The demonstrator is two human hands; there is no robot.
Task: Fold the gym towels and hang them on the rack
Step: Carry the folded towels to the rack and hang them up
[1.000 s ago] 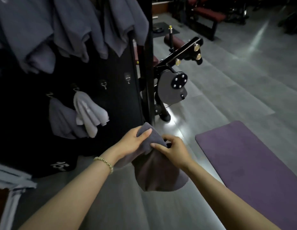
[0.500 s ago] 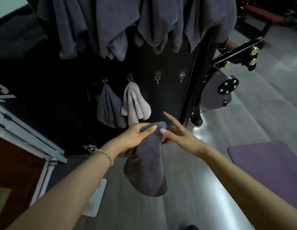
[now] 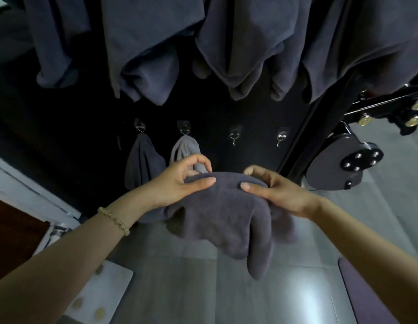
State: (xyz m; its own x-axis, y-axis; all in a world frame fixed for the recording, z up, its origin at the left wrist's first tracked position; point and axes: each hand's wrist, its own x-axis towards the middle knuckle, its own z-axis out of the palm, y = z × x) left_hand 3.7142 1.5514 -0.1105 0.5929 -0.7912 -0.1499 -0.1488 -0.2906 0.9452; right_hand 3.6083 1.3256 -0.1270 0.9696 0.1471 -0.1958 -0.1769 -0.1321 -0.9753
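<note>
Your left hand (image 3: 180, 182) and right hand (image 3: 276, 191) both hold the grey towel (image 3: 222, 220) along its top fold, close together and level with each other. On the left, your thumb lies flat across the near side of the fold while the fingers curl over the far edge, pinching the cloth. On the right, your thumb presses the near face and the fingers wrap behind the fold, gripping it. From that fold the towel droops in uneven lobes, off the floor (image 3: 203, 295).

You hold it just in front of the rack (image 3: 250, 113), a black panel with a row of four small metal hooks. A dark towel (image 3: 142, 162) hangs from the first hook, and a pale towel (image 3: 187, 146) hangs from the second, right behind your left fingers. The third hook (image 3: 234, 137) and fourth hook (image 3: 280, 137) carry nothing. Larger grey towels (image 3: 238, 43) drape in bunches from the top of the rack.

A beaded bracelet (image 3: 114, 218) sits on your left wrist. A gym machine (image 3: 341, 167) stands to the right of the rack, a purple mat (image 3: 371, 298) lies at lower right, and a white board (image 3: 105, 293) lies on the floor at lower left.
</note>
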